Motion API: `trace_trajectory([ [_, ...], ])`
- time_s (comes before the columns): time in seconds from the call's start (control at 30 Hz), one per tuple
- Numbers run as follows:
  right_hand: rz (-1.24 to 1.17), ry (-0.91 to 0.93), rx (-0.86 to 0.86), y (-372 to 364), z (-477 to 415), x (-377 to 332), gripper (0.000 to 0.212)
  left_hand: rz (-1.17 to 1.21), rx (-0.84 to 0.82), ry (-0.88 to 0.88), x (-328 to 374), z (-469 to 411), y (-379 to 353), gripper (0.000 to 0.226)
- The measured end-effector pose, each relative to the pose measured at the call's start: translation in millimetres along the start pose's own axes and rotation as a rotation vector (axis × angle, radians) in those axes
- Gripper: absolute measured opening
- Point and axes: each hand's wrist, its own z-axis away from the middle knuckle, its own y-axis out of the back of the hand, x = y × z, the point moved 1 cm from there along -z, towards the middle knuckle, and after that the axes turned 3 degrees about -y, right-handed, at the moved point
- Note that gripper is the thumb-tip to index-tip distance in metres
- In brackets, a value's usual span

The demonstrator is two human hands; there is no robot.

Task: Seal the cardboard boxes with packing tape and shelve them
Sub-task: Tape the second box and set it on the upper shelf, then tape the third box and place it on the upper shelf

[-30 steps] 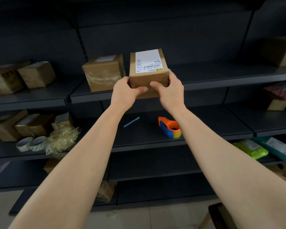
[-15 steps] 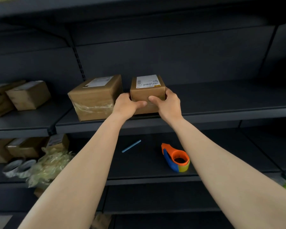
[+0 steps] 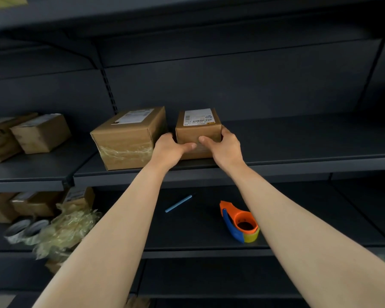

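Observation:
A small cardboard box [image 3: 198,127] with a white barcode label on top sits on the dark upper shelf [image 3: 298,161]. My left hand [image 3: 169,150] grips its left front corner and my right hand [image 3: 225,145] grips its right front corner, thumbs across the front face. A larger taped cardboard box [image 3: 129,136] stands just to its left, with a narrow gap between them. One shelf lower lies an orange and blue tape dispenser [image 3: 240,223] with a yellow roll.
Two more boxes [image 3: 40,132] sit on the upper shelf at far left. The lower shelf holds a blue stick [image 3: 178,203], tape rolls [image 3: 25,230], a crumpled wad of clear tape [image 3: 65,230] and several boxes [image 3: 31,203] at left.
Both hands carried the small box from in front of the shelf up and onto the upper shelf, then set it down beside the larger box. The view tilted upward.

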Motion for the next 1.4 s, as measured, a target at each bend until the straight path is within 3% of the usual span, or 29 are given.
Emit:
trace_trajectory([
  [0.1,0.005,-0.014,-0.007,1,4,-2,0.049,-0.053,0.012,-0.018,3,6,4,0.068],
  [0.27,-0.011,0.025,0.147,9,25,-23,0.081,-0.157,0.175,-0.164,24,32,13,0.079],
  [0.4,-0.049,0.11,0.216,18,55,-42,0.076,0.104,0.234,-0.394,41,61,23,0.066],
  [0.6,-0.078,0.149,0.379,45,127,-52,0.074,0.382,-0.008,-0.538,44,109,13,0.06],
  [0.87,0.047,-0.042,0.704,84,252,-25,0.074,0.563,-0.423,-0.549,39,189,-39,0.059],
  [1.2,0.246,-0.293,1.046,166,396,11,0.071,0.63,-0.855,-0.529,59,303,-140,0.059],
  [1.4,0.263,-0.468,1.102,212,459,59,0.069,0.565,-1.022,-0.438,57,361,-215,0.064],
])
